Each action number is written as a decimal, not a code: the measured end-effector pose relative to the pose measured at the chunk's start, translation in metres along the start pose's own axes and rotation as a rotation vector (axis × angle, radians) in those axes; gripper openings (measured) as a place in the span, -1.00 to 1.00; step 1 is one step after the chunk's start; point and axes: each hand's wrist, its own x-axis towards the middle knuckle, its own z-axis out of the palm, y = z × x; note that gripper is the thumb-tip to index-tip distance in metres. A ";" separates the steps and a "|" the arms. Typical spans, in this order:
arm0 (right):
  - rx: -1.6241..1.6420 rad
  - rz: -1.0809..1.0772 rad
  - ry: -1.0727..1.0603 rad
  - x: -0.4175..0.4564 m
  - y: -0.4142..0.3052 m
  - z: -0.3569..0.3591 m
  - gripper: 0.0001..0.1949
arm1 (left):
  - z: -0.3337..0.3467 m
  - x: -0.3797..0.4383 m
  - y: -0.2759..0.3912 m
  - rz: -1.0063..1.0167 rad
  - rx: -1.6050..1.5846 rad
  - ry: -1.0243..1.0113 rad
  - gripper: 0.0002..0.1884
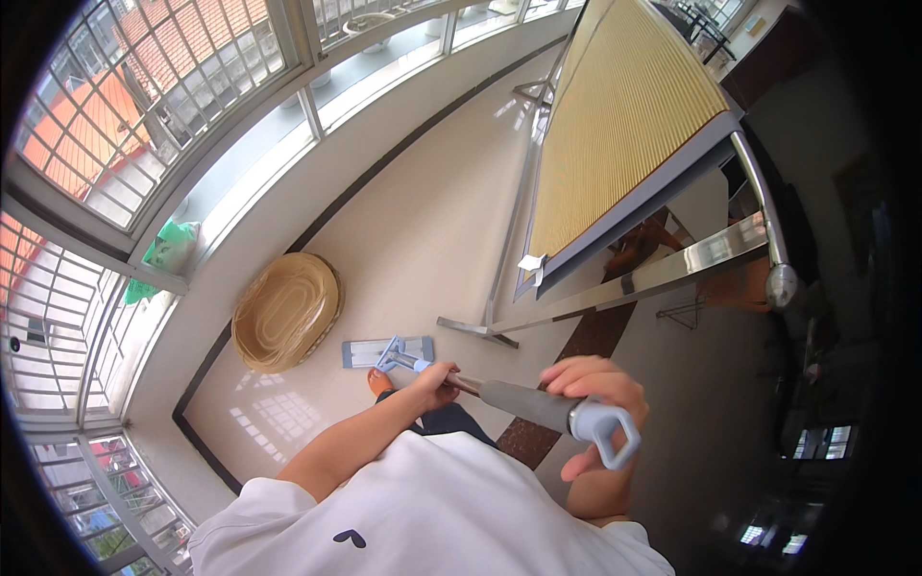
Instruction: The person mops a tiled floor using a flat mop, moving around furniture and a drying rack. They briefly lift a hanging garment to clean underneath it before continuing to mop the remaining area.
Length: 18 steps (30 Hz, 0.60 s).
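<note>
My left hand [437, 385] is closed around the metal pole of a flat mop. Below it, the mop's light-blue and grey flat head [360, 353] lies on the tiled floor, by an orange slipper [377, 382] on my foot. At the pole's upper end are a grey foam grip [529, 405] and a light-blue hanging loop [609, 432]. My right hand [623, 392] is spread about this end, fingers above and thumb below, not closed on it. The handle hides part of its palm, so contact there is unclear.
A round woven basket [288, 313] stands on the floor against the low wall. To the right rises a metal-framed stand [684, 270] carrying a slanted ribbed yellow panel [627, 137]. A green plastic bag [170, 245] sits on the window ledge. A dark floor strip [529, 441] runs at right.
</note>
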 end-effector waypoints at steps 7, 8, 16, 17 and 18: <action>-0.409 0.140 0.930 -0.029 0.106 -0.067 -0.53 | -0.053 -0.079 0.142 0.022 -0.281 -0.097 -0.83; -0.365 0.287 0.821 -0.044 0.142 -0.086 -0.43 | -0.066 -0.090 0.159 -0.038 -0.320 -0.163 -0.80; -0.213 0.186 0.475 -0.046 0.182 -0.109 -0.48 | -0.172 -0.159 0.179 -0.156 -0.515 -0.226 -0.76; -0.229 0.192 0.420 -0.050 0.184 -0.113 -0.50 | -0.180 -0.163 0.175 -0.156 -0.506 -0.222 -0.77; -0.170 0.224 0.431 -0.042 0.180 -0.102 -0.55 | -0.189 -0.169 0.168 -0.151 -0.503 -0.214 -0.77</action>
